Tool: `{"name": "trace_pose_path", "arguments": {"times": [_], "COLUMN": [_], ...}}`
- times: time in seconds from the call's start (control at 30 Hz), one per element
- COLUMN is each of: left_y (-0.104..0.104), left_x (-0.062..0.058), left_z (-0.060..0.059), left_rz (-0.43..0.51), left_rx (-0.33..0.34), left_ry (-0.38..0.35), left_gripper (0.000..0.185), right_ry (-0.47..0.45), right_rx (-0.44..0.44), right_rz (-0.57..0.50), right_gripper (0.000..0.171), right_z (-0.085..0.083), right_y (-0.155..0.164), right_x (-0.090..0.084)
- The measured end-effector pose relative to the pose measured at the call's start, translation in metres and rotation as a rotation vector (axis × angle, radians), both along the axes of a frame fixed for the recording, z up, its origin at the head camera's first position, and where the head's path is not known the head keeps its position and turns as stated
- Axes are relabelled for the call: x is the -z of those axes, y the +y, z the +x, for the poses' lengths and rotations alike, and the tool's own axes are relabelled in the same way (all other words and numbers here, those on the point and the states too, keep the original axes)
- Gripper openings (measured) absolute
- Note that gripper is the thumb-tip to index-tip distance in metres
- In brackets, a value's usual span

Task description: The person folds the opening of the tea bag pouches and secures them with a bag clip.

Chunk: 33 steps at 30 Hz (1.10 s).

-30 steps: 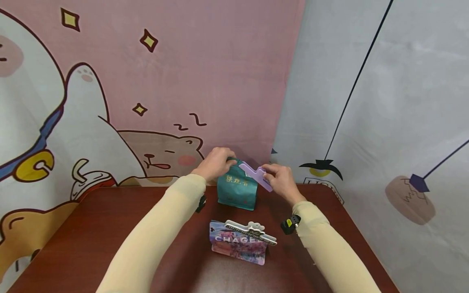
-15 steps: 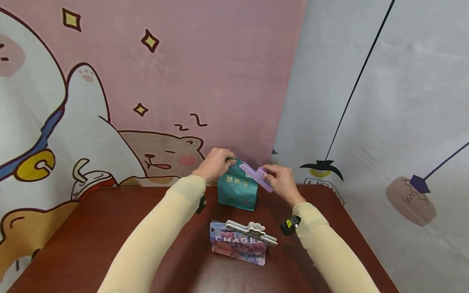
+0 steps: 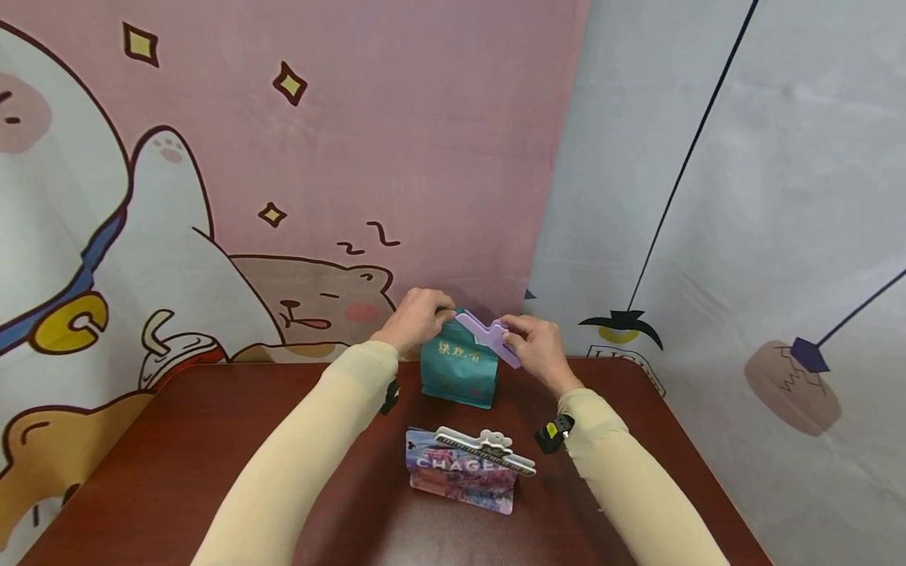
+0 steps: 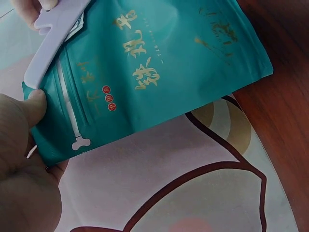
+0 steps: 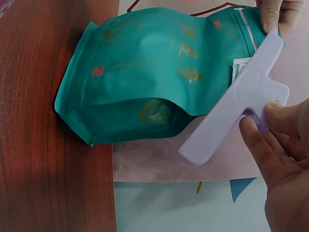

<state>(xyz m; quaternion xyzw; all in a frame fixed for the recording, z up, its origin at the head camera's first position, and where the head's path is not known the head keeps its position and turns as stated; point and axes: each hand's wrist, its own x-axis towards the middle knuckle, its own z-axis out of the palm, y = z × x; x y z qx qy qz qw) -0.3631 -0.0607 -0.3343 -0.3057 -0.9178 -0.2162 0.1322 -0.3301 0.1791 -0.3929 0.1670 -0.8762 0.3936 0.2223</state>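
A teal pouch point(image 3: 458, 365) with gold characters stands upright at the table's back edge. My left hand point(image 3: 419, 316) pinches its top left corner; in the left wrist view the thumb point(image 4: 35, 107) presses on the front near the zip strip. My right hand point(image 3: 539, 347) pinches the handle of a lilac bag clip point(image 3: 490, 338). The clip lies slantwise across the pouch's top, one end close to the left thumb and the other sticking out past the side, as the right wrist view shows point(image 5: 231, 106). How far its jaws go over the pouch's edge I cannot tell.
Nearer on the brown table point(image 3: 233, 448) lies a colourful pouch point(image 3: 460, 479) lettered "CHAGE", with a white clip point(image 3: 484, 448) across its top. A cloth with cartoon animals point(image 3: 318, 306) hangs right behind the table.
My right hand and the lilac clip have shifted slightly left, towards my left hand. The left hand keeps its pinch on the pouch's corner.
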Motion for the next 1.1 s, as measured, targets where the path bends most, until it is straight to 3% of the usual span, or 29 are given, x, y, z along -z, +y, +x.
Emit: {"name": "trace_pose_path", "arguments": {"times": [0.27,0.57,1.1], "left_y": [-0.001,-0.011,-0.012], "left_x": [-0.001,0.000,0.006], "left_z": [0.000,-0.002,-0.002], "left_rz": [-0.004,-0.007,0.064], "left_rx": [0.001,-0.024,-0.009], "left_ry": [-0.013,-0.092,0.005], "left_gripper": [0.012,0.016,0.014], "right_ry": [0.019,-0.004,-0.036], "right_rx": [-0.010,-0.005,0.033], "right_rz": [-0.012,-0.018,-0.048], "right_gripper": [0.023,0.022,0.022], "right_z": [-0.001,-0.001,-0.002], "right_y": [-0.001,-0.001,-0.010], "right_x": [-0.001,-0.001,-0.005]}}
